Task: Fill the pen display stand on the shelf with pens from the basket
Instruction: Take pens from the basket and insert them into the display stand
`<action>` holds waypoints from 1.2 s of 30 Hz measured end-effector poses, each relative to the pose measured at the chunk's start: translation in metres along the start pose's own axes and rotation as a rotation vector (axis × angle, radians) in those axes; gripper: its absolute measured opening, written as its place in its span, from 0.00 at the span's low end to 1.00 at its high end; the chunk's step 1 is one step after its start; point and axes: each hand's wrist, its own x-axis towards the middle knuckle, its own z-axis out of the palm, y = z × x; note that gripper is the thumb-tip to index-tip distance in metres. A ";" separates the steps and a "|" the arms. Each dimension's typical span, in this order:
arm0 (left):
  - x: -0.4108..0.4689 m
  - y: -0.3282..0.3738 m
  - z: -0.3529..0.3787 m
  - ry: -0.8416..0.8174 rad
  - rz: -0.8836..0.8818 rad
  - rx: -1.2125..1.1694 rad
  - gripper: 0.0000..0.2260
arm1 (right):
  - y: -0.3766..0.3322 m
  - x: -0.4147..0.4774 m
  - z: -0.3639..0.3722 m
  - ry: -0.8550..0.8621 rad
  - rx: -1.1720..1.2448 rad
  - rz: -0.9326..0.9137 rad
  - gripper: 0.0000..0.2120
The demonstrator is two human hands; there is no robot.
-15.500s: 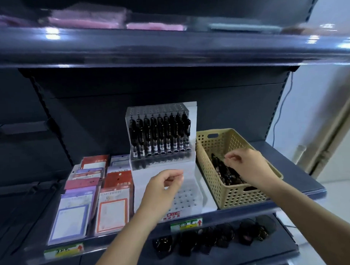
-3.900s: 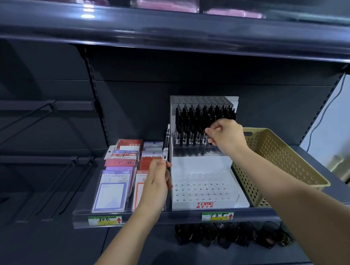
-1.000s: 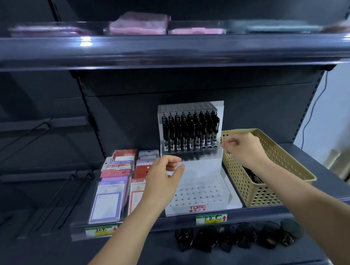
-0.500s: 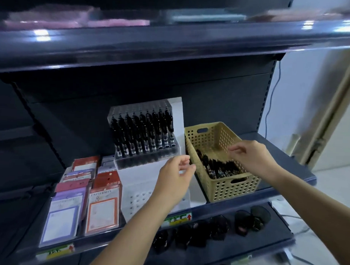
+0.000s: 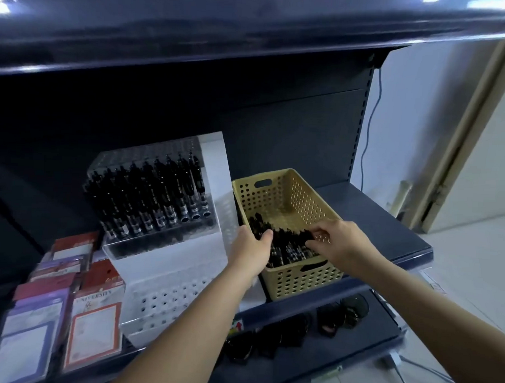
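Pens (image 5: pixel 286 248) lie heaped at the near end of the basket (image 5: pixel 299 281), toward the right edge of the shelf (image 5: pixel 373 218), beside the pen display stand (image 5: pixel 170 297). Left hand (image 5: pixel 250 251) sits over the basket's left rim and right hand (image 5: pixel 341 246) is curled onto the heap; whether either grips anything cannot be told. Pens judged light, stiff, smooth: pinch mid-barrel.

Packaged notebooks (image 5: pixel 93 327) with red and purple headers are stacked in overlapping rows at the left, one printed "UNIVERSITY". Dark sunglasses (image 5: pixel 340 313) are laid out in a row on the lower tier (image 5: pixel 363 342). A glossy dark top shelf (image 5: pixel 251 33) is seen overhead. A thin cable (image 5: pixel 368 132) is hung down the white wall beside a beige door frame (image 5: pixel 459 135).
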 end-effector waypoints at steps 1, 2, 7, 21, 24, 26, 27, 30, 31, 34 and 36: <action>0.005 0.002 0.003 0.022 -0.020 -0.004 0.26 | 0.000 0.000 0.000 0.000 0.009 -0.004 0.18; 0.009 0.003 0.005 0.047 -0.038 -0.010 0.25 | 0.001 -0.001 0.001 0.000 0.017 -0.005 0.18; 0.009 0.008 0.013 0.169 -0.057 0.056 0.18 | 0.003 -0.003 0.002 0.012 0.037 -0.001 0.18; -0.032 -0.023 0.034 0.332 0.220 -0.078 0.21 | 0.004 0.013 0.016 -0.184 0.361 0.195 0.35; -0.040 -0.026 0.036 0.349 0.256 -0.071 0.21 | 0.005 0.017 0.026 -0.194 0.437 0.267 0.38; -0.043 -0.027 0.037 0.365 0.269 -0.058 0.21 | 0.005 0.019 0.031 -0.189 0.496 0.314 0.38; -0.045 -0.026 0.038 0.378 0.274 -0.040 0.21 | 0.006 0.021 0.034 -0.176 0.511 0.330 0.38; -0.045 -0.026 0.040 0.405 0.273 0.029 0.20 | 0.006 0.024 0.041 -0.168 0.508 0.368 0.37; -0.045 -0.026 0.041 0.409 0.265 0.043 0.20 | 0.007 0.025 0.044 -0.176 0.493 0.372 0.37; -0.045 -0.025 0.041 0.420 0.262 0.065 0.19 | 0.009 0.025 0.050 -0.168 0.471 0.365 0.39; -0.045 -0.026 0.042 0.426 0.264 0.072 0.19 | 0.010 0.026 0.052 -0.167 0.477 0.361 0.39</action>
